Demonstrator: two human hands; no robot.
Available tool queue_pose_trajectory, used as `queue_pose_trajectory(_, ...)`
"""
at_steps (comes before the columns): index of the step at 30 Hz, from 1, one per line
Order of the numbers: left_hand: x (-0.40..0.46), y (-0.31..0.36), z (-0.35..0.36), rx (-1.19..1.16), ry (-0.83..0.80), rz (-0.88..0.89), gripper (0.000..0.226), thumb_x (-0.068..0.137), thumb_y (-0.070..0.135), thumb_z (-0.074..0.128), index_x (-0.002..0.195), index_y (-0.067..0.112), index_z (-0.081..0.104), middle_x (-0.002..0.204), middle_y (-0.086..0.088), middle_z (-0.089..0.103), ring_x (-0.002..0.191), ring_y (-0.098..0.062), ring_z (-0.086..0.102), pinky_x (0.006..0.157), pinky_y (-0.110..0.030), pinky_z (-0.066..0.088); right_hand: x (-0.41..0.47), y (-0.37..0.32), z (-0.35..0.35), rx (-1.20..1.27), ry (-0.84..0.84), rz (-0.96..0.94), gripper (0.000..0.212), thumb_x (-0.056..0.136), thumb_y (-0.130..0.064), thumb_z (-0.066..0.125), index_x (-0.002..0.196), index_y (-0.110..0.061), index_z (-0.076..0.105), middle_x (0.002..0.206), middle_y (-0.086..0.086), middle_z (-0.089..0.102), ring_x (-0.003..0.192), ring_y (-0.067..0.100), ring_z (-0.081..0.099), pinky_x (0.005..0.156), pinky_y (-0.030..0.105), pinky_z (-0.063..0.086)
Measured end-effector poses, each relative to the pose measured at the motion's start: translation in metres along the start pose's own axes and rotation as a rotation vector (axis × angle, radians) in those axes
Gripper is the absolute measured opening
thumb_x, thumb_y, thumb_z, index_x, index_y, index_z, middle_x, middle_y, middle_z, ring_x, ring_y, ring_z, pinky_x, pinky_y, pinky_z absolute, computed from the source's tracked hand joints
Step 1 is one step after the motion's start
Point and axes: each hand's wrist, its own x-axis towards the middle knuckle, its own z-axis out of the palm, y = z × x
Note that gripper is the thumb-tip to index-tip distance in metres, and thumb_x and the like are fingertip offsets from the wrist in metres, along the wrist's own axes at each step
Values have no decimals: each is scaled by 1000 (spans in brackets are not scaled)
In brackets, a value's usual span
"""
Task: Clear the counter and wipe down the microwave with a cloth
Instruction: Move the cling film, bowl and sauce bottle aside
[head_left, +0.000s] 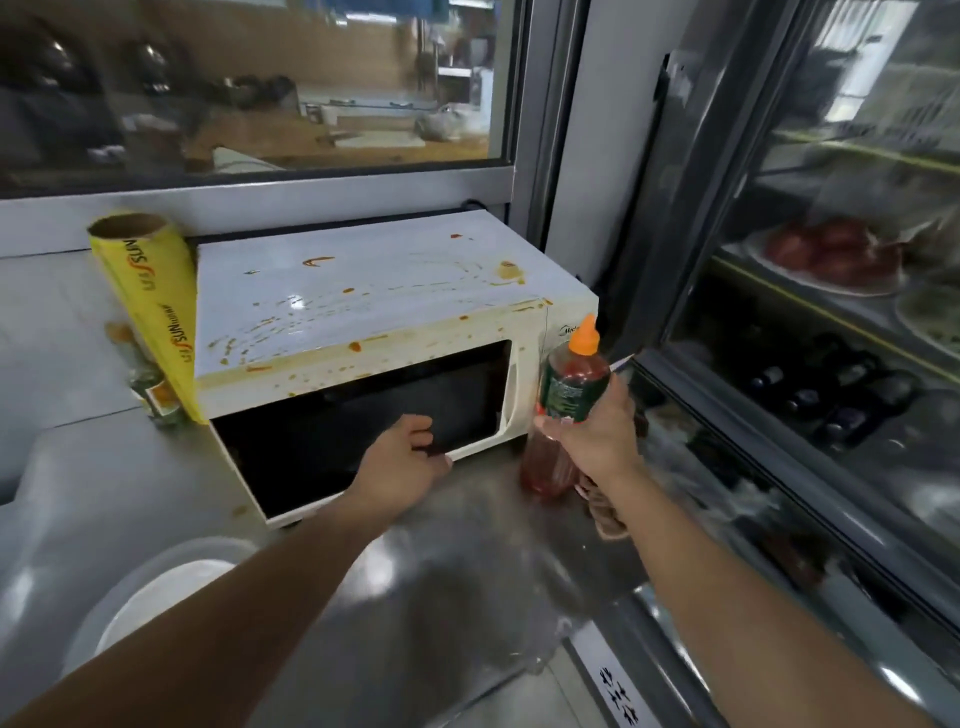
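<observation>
A yellow roll of wrap (150, 306) leans against the sauce-spattered white microwave (363, 332) on the steel table (467, 561), the left hand (402, 460) rests loosely curled, seemingly touching its dark door, and the right hand (592, 434) grips an orange-capped red sauce bottle (574, 376) just beside it.

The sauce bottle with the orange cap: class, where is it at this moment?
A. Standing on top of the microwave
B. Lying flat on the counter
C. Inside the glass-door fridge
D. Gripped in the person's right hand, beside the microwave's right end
D. The right hand curls round the sauce bottle and holds it upright just off the right end of the stained microwave.
</observation>
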Motion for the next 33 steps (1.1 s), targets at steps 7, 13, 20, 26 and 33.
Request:
queue_pose_trajectory(7, 16, -9, -1, 21, 84, -58, 54, 80, 5, 70, 130, 10, 48, 125, -10, 55, 111, -24, 56, 94, -35, 48, 22, 16, 22, 111, 98, 22, 109, 53, -30, 89, 140, -10, 27, 134, 11, 47, 123, 29, 47, 103, 44, 41)
queue_pose_trajectory(13, 11, -16, -10, 54, 132, -93, 49, 81, 6, 70, 125, 8, 51, 122, -11, 57, 110, -25, 57, 96, -36, 47, 27, 20, 29, 148, 177, -17, 93, 53, -26, 90, 129, -9, 39, 124, 10, 54, 112, 28, 55, 97, 36, 46)
queue_pose_trajectory(20, -12, -25, -25, 40, 182, -104, 46, 81, 7, 69, 124, 10, 52, 117, -9, 59, 105, -23, 60, 79, -26, 49, 19, 14, 28, 141, 215, -30, 83, 50, -28, 90, 118, -12, 44, 116, 9, 59, 105, 29, 58, 84, 28, 43)
queue_pose_trajectory(26, -41, -29, -43, -23, 230, -96, 44, 80, 4, 69, 120, 9, 53, 105, -7, 60, 100, -26, 61, 81, -31, 51, -18, -11, 28, 70, 179, -88, 85, 48, -43, 87, 116, -17, 42, 111, 7, 61, 101, 28, 60, 79, 29, 41)
queue_pose_trajectory(33, -80, -39, -92, -86, 243, -64, 43, 78, 0, 69, 118, 6, 53, 106, -11, 59, 94, -24, 58, 88, -35, 48, -81, -58, 44, 91, 84, -125, 82, 51, -37, 88, 116, -15, 43, 109, 5, 60, 97, 22, 58, 76, 24, 39)
